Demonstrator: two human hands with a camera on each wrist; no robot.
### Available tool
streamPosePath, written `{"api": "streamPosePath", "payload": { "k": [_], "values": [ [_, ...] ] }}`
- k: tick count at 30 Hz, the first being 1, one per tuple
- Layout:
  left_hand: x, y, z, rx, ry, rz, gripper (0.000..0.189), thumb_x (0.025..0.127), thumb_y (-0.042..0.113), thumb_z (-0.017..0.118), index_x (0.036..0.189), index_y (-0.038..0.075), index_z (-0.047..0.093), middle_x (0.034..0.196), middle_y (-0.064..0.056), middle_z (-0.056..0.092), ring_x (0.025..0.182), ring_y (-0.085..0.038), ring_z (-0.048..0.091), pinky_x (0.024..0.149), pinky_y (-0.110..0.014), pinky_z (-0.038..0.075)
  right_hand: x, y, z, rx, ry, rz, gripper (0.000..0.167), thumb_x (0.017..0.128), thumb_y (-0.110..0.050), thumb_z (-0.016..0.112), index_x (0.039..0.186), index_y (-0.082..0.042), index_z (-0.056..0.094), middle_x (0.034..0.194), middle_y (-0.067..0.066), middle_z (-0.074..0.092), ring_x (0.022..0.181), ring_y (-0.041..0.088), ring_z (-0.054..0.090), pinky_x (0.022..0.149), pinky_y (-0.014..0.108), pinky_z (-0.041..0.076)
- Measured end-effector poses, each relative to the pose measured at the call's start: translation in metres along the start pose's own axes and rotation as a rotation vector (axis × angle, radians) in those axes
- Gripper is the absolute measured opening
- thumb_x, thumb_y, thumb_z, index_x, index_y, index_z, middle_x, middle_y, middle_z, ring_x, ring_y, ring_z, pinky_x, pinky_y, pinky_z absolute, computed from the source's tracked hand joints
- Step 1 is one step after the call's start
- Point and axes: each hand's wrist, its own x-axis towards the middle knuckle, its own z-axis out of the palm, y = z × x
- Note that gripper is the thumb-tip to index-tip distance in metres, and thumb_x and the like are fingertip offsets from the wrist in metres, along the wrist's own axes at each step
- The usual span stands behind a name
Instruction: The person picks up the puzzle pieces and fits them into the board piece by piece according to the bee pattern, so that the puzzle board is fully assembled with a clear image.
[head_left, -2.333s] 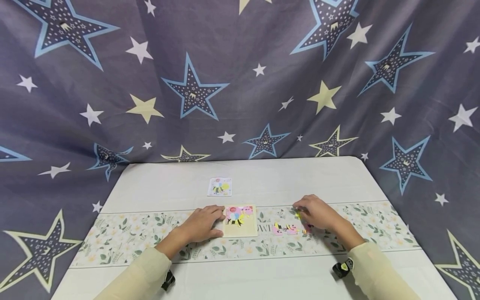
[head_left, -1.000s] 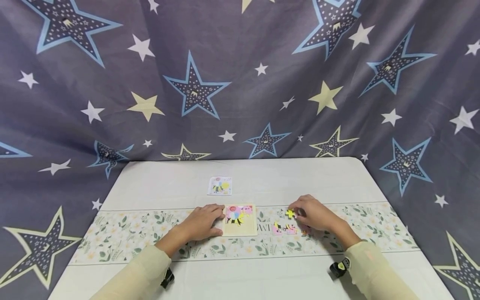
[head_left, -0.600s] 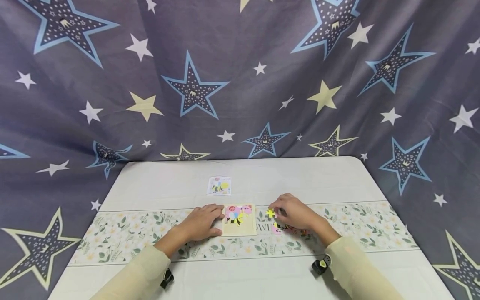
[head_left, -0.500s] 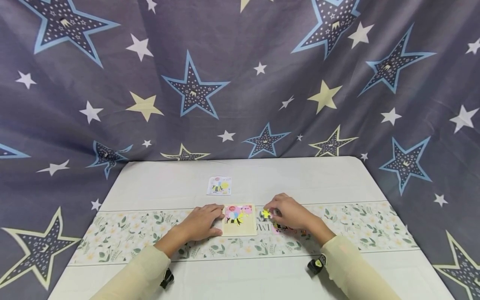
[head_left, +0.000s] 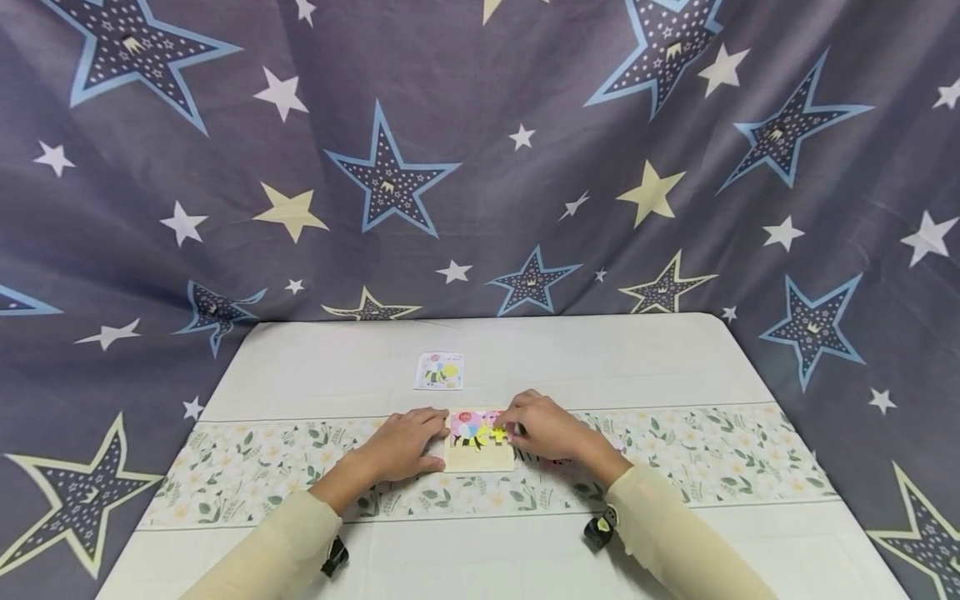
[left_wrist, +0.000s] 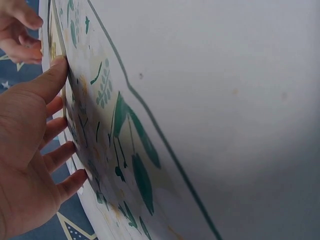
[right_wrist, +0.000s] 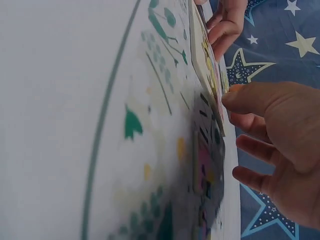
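1. My left hand (head_left: 401, 446) lies with its fingers nearly straight on the tabletop (head_left: 525, 358), fingertips against the left edge of the puzzle board (head_left: 480, 460). It grips nothing. The left wrist view shows the same: palm (left_wrist: 22, 150) open, fingers spread against the board's edge.

2. My right hand (head_left: 543, 427) is at the board's right edge, thumb and forefinger pinched on a small yellow puzzle piece (head_left: 498, 434) that sits over the upper right part of the board. From the right wrist view I see the thumb (right_wrist: 250, 97) pressed at the board's edge (right_wrist: 207, 60); the piece itself is too small there to make out.

3. The board lies near the middle of the tabletop, on the floral band (head_left: 247, 471) that runs from the left edge to the right edge. Its upper half carries a pink-and-yellow picture already filled in; the lower half is bare wood colour.

4. More loose pieces (right_wrist: 205, 165) lie just right of the board — in the head view my right hand and wrist cover most of them.

5. A small picture card (head_left: 439, 372) with a bee on it lies flat toward the far edge of the tabletop, well apart from the board.

6. Behind the table hangs a grey-blue cloth (head_left: 480, 167) printed with stars — it also falls past the left and right edges.
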Motion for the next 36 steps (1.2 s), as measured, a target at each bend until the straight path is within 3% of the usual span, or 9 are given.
{"api": "streamPosePath", "payload": {
  "k": [17, 36],
  "values": [
    [0.001, 0.0, -0.001, -0.003, -0.017, -0.013, 0.056, 0.092, 0.048, 0.072, 0.137, 0.017, 0.063, 0.157, -0.005, 0.049, 0.147, -0.03, 0.044, 0.112, -0.056, 0.041, 0.011, -0.006, 0.01, -0.047, -0.006, 0.003, 0.017, 0.095, -0.019, 0.07, 0.11, -0.023, 0.079, 0.106, -0.005, 0.072, 0.111, 0.019, 0.063, 0.094, 0.042, 0.053],
    [0.002, 0.001, -0.002, -0.003, -0.022, -0.016, 0.057, 0.092, 0.05, 0.072, 0.137, 0.017, 0.062, 0.157, -0.005, 0.048, 0.147, -0.029, 0.044, 0.113, -0.055, 0.041, 0.009, -0.006, 0.009, -0.028, -0.055, 0.037, 0.021, 0.1, -0.021, 0.067, 0.118, -0.023, 0.078, 0.114, -0.005, 0.069, 0.12, 0.022, 0.06, 0.097, 0.046, 0.052]
  ]
}}
